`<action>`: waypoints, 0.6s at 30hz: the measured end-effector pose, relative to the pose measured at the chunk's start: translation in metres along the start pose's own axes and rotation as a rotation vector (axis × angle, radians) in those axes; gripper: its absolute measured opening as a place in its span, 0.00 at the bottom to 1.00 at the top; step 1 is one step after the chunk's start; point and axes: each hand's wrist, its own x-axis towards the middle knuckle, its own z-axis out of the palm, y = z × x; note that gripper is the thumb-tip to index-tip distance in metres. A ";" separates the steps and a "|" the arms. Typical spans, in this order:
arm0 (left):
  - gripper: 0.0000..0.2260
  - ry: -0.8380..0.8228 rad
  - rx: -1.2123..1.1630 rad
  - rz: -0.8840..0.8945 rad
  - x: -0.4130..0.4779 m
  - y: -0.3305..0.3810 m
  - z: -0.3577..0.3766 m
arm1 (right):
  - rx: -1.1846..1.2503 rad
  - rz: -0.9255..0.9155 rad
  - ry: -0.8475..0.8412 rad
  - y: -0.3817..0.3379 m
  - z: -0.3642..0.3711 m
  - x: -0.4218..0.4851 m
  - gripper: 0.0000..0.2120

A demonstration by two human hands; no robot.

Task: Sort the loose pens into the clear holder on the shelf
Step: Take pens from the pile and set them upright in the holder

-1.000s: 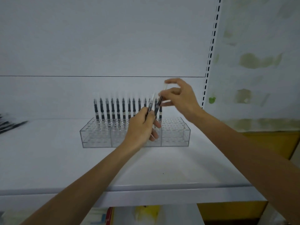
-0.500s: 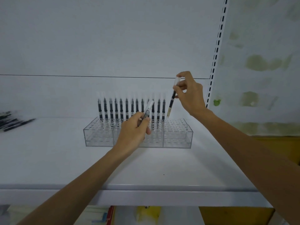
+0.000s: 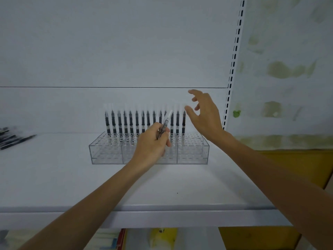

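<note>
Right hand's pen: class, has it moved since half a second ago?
Yes. The pen has gone down into the clear holder, standing upright, rightmost in the row; the right hand is open beside it.

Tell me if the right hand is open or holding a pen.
Open. The right hand has its fingers spread and empty, near the rightmost pen standing in the holder.

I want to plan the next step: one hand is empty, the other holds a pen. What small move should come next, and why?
Probably the right hand, open and empty, should take the pen that the left hand grips; free holes in the clear holder lie right of the standing row.
</note>
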 end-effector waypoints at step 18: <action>0.12 -0.517 0.706 0.220 -0.043 -0.023 0.007 | 0.569 0.282 0.070 -0.008 -0.041 0.028 0.19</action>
